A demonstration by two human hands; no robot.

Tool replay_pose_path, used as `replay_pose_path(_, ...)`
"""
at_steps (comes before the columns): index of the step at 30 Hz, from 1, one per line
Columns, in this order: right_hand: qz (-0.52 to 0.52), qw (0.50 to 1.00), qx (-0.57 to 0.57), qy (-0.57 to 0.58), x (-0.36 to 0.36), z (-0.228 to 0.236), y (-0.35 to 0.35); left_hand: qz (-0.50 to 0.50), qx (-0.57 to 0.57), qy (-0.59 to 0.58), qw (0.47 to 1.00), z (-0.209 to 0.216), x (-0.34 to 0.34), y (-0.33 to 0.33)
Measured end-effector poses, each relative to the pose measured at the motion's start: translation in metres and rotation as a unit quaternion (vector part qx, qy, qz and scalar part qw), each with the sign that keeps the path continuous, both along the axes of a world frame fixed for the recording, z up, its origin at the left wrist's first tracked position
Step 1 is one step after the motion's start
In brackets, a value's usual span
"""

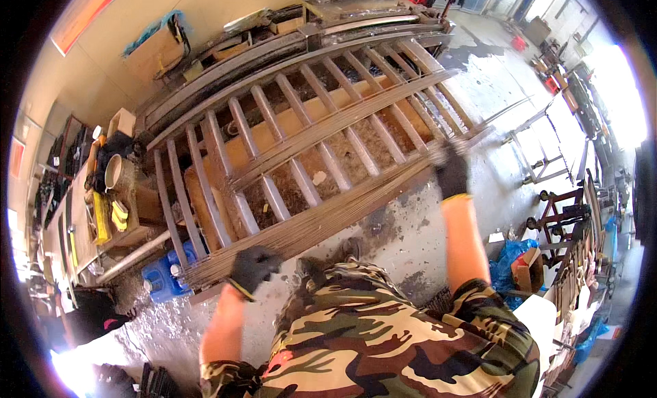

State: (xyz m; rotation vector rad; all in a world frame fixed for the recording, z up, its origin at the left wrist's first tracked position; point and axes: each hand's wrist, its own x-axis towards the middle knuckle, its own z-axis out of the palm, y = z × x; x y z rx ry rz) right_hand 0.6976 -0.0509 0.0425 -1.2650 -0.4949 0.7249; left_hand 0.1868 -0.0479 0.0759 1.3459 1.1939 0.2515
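A bundle of long, thin metal strips (321, 216) lies along the near side of a slatted metal rack (304, 186). My left hand (254, 268), in a dark glove with a yellow cuff edge, is at the bundle's left part, its fingers curled against the near strips. Toward the right end of the same bundle is my right hand (453, 171), gloved alike; motion smears its fingers, and their grip cannot be made out. A second row of thin strips (342, 124) rests across the middle of the slats.
Blue plastic jugs (164, 278) stand under the rack's left end. Left of it is a bench with yellow tools (101, 216) and a round container (116, 171). A wheeled metal frame (540, 155) stands on the right; a cardboard box (527, 268) with blue plastic lies nearer.
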Motion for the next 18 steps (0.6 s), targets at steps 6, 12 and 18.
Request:
replay_pose_path(6,-0.121,0.744,-0.104,-0.649,0.085,0.014,-0.010,-0.293,0.261,0.263,0.882,-0.050,-0.162,0.055)
replay_pose_path(12,0.012,0.999,0.039,-0.030,-0.051,-0.057,0.008,-0.238,0.231,0.252,0.909,0.002,-0.028,0.073)
replay_pose_path(18,-0.033,0.667,-0.239,-0.705,0.267,-0.074,-0.056,-0.320,0.408,0.106,0.849,-0.018,-0.095,0.088)
